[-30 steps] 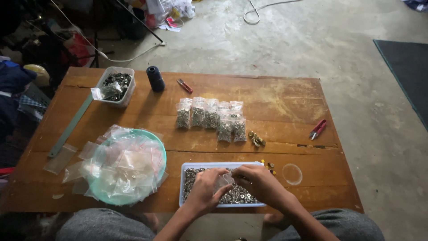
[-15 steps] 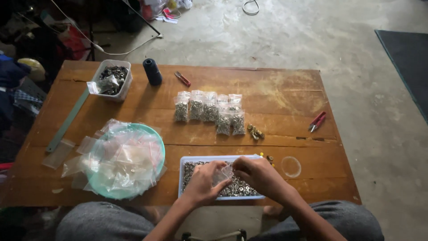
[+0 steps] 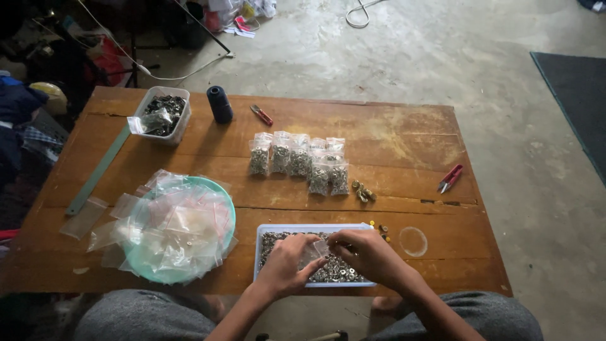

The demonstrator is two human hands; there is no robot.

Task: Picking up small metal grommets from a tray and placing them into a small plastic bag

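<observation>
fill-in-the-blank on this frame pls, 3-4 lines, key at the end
1. Both hands, left hand and right hand, hold a small clear bag over the ____ of metal nuts.
2. The filled bags lie in a row at the table's ____.
3. The empty bags are piled on a ____ plate.
4. The dark spool stands ____.

Missing words: tray; middle; green; upright

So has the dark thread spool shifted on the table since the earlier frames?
No. The dark thread spool stands between the white tub and red snips, as before; only the camera shifted.
</observation>
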